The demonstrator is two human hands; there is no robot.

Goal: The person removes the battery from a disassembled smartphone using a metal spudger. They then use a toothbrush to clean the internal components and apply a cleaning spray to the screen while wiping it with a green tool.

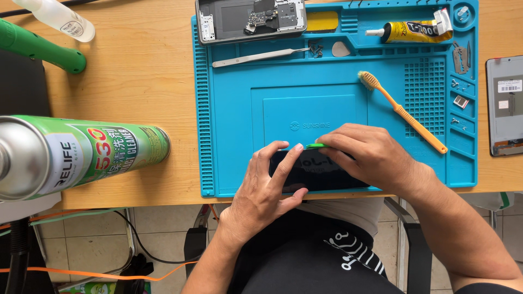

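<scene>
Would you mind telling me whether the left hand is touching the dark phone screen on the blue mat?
Touching. The head view shows the left hand gripping the dark phone screen: fingers lie across its top, thumb at its near edge.

dark phone (310, 173) part-hidden by hands, spray can (71, 155) cropped

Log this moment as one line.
left hand: steadies dark phone | right hand: green pry tool at phone's top edge | blue mat

Our one head camera looking straight down, close above our hands (305, 179) at the near edge of the blue mat (327, 98), wooden table (141, 92) filling the view, floor below
</scene>
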